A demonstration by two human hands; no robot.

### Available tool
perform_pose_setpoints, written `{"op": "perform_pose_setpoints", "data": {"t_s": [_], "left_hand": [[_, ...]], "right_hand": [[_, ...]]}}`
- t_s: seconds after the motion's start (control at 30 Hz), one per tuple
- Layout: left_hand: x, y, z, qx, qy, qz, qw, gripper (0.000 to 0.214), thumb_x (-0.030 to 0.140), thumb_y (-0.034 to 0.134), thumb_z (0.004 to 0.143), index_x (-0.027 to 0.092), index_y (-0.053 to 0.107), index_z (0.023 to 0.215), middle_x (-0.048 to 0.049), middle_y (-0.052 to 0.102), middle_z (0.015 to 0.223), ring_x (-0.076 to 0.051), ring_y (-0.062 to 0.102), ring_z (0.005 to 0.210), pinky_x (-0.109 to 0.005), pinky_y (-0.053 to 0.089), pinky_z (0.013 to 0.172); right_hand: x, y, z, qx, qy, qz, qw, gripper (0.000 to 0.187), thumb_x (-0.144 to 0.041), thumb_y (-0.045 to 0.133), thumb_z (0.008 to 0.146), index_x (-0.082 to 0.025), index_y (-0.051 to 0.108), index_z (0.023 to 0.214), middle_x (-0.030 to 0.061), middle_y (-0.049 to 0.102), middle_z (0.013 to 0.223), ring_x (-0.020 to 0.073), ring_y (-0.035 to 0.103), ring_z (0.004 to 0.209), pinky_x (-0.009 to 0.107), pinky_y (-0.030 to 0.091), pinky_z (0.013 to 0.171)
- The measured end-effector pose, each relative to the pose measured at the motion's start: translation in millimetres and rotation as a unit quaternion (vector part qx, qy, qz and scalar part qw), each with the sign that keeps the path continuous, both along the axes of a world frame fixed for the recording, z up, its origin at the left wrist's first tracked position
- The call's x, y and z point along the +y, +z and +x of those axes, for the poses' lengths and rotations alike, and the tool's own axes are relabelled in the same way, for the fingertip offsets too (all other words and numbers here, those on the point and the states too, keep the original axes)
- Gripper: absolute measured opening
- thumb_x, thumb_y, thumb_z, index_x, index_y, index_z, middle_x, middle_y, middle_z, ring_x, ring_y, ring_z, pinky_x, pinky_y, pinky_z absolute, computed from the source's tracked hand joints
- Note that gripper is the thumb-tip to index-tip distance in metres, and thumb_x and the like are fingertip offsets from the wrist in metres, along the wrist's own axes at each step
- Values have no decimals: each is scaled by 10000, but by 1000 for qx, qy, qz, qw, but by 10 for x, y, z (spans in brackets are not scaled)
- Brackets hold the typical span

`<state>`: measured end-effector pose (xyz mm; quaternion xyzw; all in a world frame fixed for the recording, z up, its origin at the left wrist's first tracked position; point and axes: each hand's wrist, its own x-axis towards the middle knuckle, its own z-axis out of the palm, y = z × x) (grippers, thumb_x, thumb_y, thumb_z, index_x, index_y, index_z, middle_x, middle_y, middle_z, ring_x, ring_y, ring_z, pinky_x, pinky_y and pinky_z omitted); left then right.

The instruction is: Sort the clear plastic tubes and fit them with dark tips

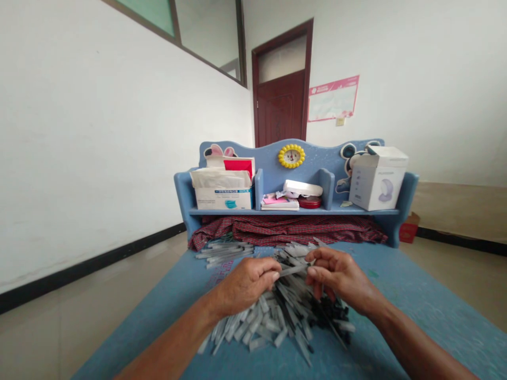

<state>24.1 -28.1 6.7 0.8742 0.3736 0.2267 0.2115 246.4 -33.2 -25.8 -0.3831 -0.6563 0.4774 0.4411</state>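
Note:
My left hand [247,282] and my right hand [340,277] meet above a heap of thin grey and black pen-like tubes [277,319] on the blue desk [415,311]. Both pinch the ends of one clear grey tube [293,270] held level between them. The left fingers curl closed around its left end. The right thumb and fingers close on its right end. A second, neater row of the same tubes [224,252] lies further back on the left.
A red checked cloth [285,229] lies bunched under the desk's blue shelf [293,211]. The shelf holds a mask box [224,192], papers, a red tin, a yellow clock [291,156] and a white carton [376,179]. A dark door [281,108] stands behind.

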Motion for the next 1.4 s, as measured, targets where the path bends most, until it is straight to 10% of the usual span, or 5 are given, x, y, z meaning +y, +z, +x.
{"op": "perform_pose_setpoints", "data": {"t_s": [0.9,1.4], "left_hand": [[12,-14,27,11,-1,-9,1000,239,227,405,855,152,631,861,24,541,611,-102,499,606,-183,366,581],[-20,25,31,-74,13,-253,964,231,340,588,701,144,554,818,72,484,507,-61,389,426,-156,291,411]], "right_hand": [[2,-14,-6,-47,-13,-21,999,368,-505,484,807,-163,452,673,-15,613,500,64,488,294,142,245,286],[-12,9,54,-1,62,-59,996,297,-415,619,721,-135,521,733,29,660,585,119,596,405,154,354,315]]}}
